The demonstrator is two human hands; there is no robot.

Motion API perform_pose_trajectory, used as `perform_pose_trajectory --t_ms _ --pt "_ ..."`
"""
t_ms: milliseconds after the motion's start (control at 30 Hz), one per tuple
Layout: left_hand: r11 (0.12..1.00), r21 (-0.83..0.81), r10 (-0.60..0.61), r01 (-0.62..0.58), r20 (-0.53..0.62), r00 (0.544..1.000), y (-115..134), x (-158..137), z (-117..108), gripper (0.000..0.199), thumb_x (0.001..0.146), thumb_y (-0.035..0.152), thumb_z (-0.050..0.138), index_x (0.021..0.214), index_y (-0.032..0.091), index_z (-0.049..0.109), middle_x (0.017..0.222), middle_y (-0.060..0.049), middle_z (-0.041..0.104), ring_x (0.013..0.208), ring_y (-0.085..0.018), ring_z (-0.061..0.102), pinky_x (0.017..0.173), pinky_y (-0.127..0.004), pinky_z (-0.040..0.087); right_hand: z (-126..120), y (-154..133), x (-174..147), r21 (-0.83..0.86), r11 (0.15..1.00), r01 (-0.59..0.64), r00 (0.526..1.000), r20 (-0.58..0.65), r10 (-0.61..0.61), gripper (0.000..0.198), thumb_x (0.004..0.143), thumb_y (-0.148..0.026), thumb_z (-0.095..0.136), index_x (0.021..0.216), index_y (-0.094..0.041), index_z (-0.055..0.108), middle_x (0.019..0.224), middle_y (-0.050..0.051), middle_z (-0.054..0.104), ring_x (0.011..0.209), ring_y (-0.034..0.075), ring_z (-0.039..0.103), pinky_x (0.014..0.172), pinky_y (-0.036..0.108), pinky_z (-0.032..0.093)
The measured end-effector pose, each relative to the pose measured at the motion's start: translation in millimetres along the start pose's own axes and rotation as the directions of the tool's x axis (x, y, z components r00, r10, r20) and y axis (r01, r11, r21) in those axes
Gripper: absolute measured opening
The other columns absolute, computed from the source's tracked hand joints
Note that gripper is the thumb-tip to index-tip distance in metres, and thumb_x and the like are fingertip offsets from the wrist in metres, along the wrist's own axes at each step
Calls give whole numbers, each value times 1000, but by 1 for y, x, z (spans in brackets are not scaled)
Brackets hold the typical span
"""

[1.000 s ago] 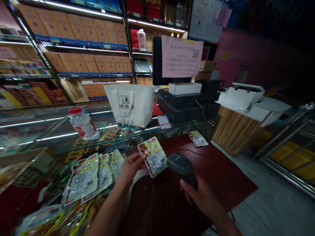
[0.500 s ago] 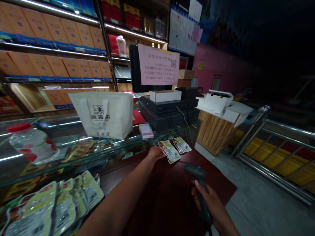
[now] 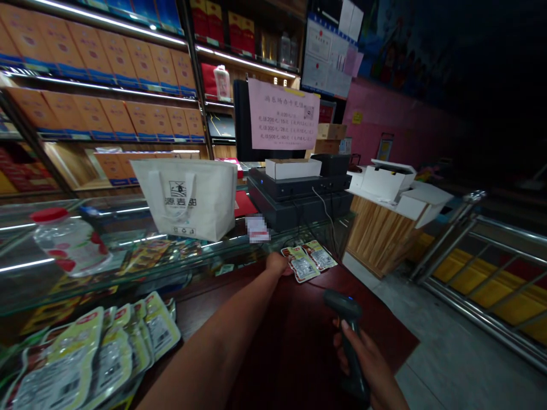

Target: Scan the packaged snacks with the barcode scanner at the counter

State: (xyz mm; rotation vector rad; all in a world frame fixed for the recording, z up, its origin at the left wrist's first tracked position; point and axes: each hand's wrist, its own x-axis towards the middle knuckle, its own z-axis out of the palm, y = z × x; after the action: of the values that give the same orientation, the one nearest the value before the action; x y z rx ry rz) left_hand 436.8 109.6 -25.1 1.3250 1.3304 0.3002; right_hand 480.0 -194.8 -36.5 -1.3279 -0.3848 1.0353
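My right hand (image 3: 361,353) is wrapped round the handle of a dark barcode scanner (image 3: 344,304), its head tilted up to the left over the dark red tabletop. My left arm reaches forward across the table. At its end, my left hand (image 3: 278,264) is closed at the left edge of a foil snack packet (image 3: 304,266), its fingertips partly hidden. A second snack packet (image 3: 321,256) lies flat just behind and to the right, against the first. Several more snack packets (image 3: 115,350) lie overlapping in a row at the lower left.
A glass counter (image 3: 200,259) carries a plastic jar with a red lid (image 3: 70,242), a white tote bag (image 3: 188,199) and a dark cash register base (image 3: 294,202). Metal railing (image 3: 482,250) stands at right, beyond a wood-sided stand (image 3: 376,233). Boxed goods (image 3: 115,57) fill the shelves behind.
The packet at my left hand has slid right, closing the gap to the second packet. My right hand still holds the scanner. The whole view has shifted slightly.
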Motion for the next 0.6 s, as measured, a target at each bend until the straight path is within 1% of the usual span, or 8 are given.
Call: perform_pose_trajectory --t_ms 133,200,267,333,433,500,567,600 --pt "985 150 87 -91 29 996 -2 -17 -11 32 96 35 55 77 11 64 60 -4 63 53 -16 63 60 -29 54 0 -1 -2 -39 999 -12 1000 -6 12 73 69 -73 72 113 -16 60 74 0 61 54 10 47 45 22 37" --pt "963 219 154 -159 44 987 -7 -37 -19 38 94 38 56 66 13 62 49 -7 58 46 -19 61 55 -29 51 1 -2 -4 -62 998 -17 1000 10 17 73 69 -73 73 113 -16 60 75 0 62 53 10 47 46 22 37" --pt "928 280 238 -245 58 969 -17 -65 -30 37 90 38 61 61 14 61 45 -8 56 43 -20 59 53 -29 48 4 -3 -6 -91 996 -10 999 46 14 70 70 -71 73 113 -17 61 77 0 62 54 10 48 46 22 38" --pt "885 334 325 -325 58 944 -34 -102 -42 27 83 36 68 66 16 64 47 -6 58 45 -19 58 56 -28 47 9 -3 -9 -131 991 -7 996 90 19 69 71 -71 73 112 -17 62 77 1 63 54 10 49 47 23 39" --pt "809 426 436 -405 27 900 -66 -164 -65 18 74 35 75 70 19 68 59 -6 64 60 -21 63 66 -29 46 23 0 -14 -194 980 -37 987 149 66 73 68 -73 73 112 -15 61 73 0 61 52 10 47 46 23 38" --pt "699 549 533 -457 25 846 -88 -202 -85 17 77 38 73 75 21 71 71 -8 69 69 -24 64 68 -31 44 34 4 -17 -228 971 -77 976 180 119 81 61 -75 76 112 -15 60 73 0 61 53 11 48 46 23 38" --pt "623 667 564 -410 -19 826 -107 -233 -113 18 83 39 66 82 23 73 80 -9 72 74 -26 65 68 -32 44 45 8 -20 -261 959 -107 960 224 168 87 56 -77 77 113 -14 60 75 1 63 55 12 49 48 24 40" --pt "615 709 555 -346 -78 828 -115 -246 -129 19 86 38 62 85 23 74 84 -9 72 77 -26 66 70 -32 44 50 10 -22 -272 956 -111 952 248 181 87 56 -77 77 113 -14 60 78 2 64 57 12 49 49 25 41"
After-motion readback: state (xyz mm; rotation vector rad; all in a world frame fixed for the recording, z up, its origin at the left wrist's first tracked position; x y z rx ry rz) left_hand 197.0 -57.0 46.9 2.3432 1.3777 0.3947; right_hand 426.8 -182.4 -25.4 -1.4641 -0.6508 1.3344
